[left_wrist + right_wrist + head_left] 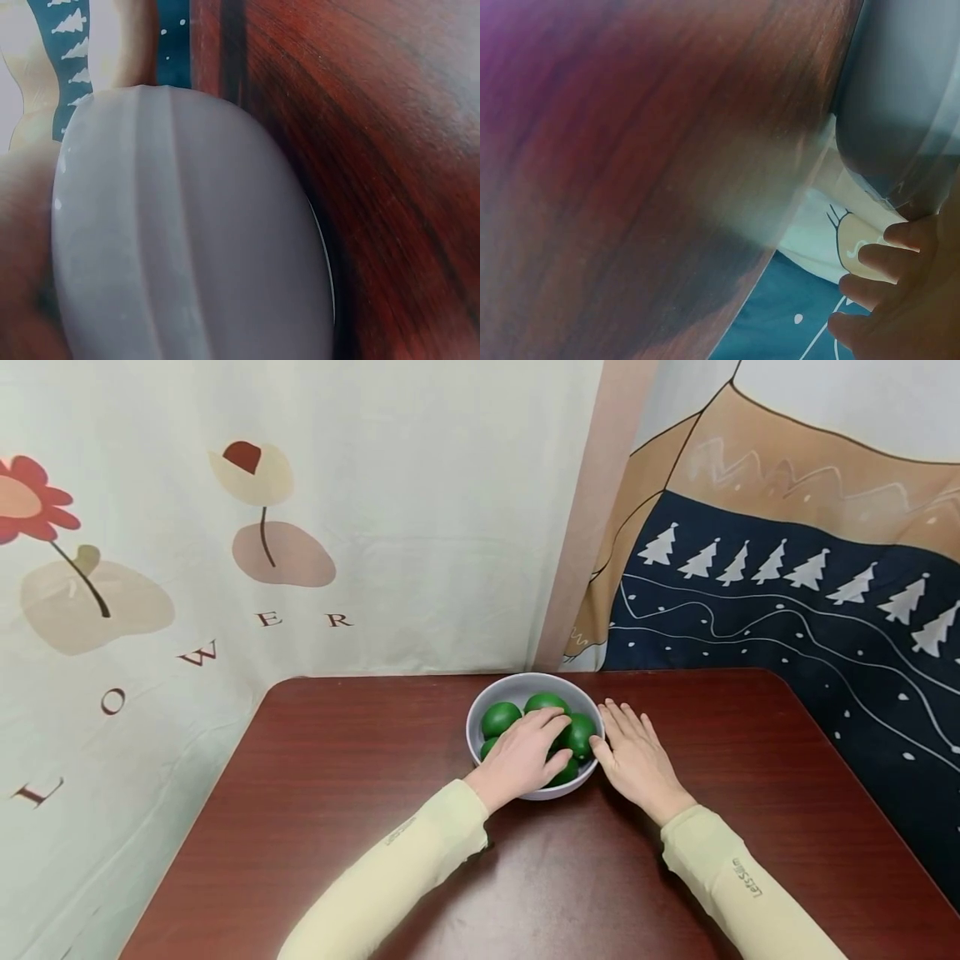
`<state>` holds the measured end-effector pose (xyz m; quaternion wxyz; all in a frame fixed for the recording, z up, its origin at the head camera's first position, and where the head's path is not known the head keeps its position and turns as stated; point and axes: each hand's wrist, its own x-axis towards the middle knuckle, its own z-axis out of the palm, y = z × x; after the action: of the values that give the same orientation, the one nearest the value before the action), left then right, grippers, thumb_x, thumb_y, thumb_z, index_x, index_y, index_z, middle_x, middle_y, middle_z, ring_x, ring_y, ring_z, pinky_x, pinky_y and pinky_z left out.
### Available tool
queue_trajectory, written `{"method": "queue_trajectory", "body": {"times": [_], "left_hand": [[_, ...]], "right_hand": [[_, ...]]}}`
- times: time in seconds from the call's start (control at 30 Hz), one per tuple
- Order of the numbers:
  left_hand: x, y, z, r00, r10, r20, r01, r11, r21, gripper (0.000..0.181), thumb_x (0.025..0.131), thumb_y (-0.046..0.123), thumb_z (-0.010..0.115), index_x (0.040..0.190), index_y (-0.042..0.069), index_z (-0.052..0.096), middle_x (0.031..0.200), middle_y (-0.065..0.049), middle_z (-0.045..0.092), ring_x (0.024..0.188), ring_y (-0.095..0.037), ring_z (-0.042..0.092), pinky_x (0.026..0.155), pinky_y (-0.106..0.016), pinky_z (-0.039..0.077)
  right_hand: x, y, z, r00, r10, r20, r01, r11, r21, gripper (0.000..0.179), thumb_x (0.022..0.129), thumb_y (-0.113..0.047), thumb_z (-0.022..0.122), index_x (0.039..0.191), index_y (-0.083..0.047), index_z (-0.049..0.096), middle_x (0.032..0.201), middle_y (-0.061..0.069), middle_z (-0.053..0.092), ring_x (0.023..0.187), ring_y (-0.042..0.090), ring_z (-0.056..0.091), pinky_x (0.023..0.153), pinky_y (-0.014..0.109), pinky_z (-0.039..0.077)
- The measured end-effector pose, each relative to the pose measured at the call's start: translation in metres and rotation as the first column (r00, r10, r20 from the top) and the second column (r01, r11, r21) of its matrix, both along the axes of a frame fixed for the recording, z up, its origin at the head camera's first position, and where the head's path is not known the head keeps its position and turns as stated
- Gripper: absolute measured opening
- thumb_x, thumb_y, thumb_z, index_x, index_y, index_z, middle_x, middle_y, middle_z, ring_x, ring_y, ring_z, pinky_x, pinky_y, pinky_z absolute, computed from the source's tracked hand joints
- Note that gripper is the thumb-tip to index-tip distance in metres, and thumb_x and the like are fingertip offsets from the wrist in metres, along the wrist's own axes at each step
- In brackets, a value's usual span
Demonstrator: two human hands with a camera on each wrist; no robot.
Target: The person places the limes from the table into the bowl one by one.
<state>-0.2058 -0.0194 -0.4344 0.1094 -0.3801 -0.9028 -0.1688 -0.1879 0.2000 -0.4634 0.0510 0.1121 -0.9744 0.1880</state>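
Observation:
A light grey-purple bowl (534,795) holds several green limes (500,719), near the far edge of the table. My left hand (525,750) reaches over its near rim, thumb and fingers apart, fingertips among the limes beside the right-hand lime (580,735). In the left wrist view the bowl's outer wall (217,225) fills the middle and hides most of that hand. My right hand (636,758) lies along the right side of the bowl, fingers extended, thumb at the rim. The right wrist view shows its fingers (889,262) beside the bowl's underside (900,90).
The dark red-brown wooden table (337,760) extends on both sides of the bowl. Behind it hangs a pale curtain (450,527) with flower prints. A dark blue cloth (750,618) with white trees hangs at the right, close to the table's edge.

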Motion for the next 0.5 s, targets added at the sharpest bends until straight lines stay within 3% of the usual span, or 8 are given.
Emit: {"method": "queue_trajectory", "body": {"times": [0.3, 0.5], "left_hand": [[0.003, -0.016, -0.003, 1.000, -0.015, -0.028, 0.017, 0.997, 0.069, 0.046, 0.101, 0.029, 0.063, 0.139, 0.002, 0.061, 0.145, -0.016, 0.058, 0.136, -0.030, 0.055, 0.114, -0.046, 0.043], [0.004, -0.036, -0.007, 0.998, 0.036, -0.042, -0.030, 0.992, 0.122, 0.047, 0.100, 0.028, 0.063, 0.140, 0.003, 0.060, 0.146, -0.016, 0.057, 0.136, -0.032, 0.053, 0.115, -0.046, 0.042]], "right_hand": [[0.000, 0.002, -0.001, 1.000, 0.001, 0.003, -0.001, 1.000, 0.001, 0.062, 0.109, -0.034, 0.044, 0.158, 0.001, 0.035, 0.165, 0.022, 0.031, 0.154, 0.044, 0.023, 0.125, 0.059, 0.011], [-0.001, 0.002, -0.001, 1.000, -0.001, -0.003, 0.001, 1.000, 0.016, 0.062, 0.108, -0.035, 0.044, 0.159, 0.001, 0.035, 0.165, 0.022, 0.031, 0.154, 0.044, 0.023, 0.125, 0.059, 0.012]]}}
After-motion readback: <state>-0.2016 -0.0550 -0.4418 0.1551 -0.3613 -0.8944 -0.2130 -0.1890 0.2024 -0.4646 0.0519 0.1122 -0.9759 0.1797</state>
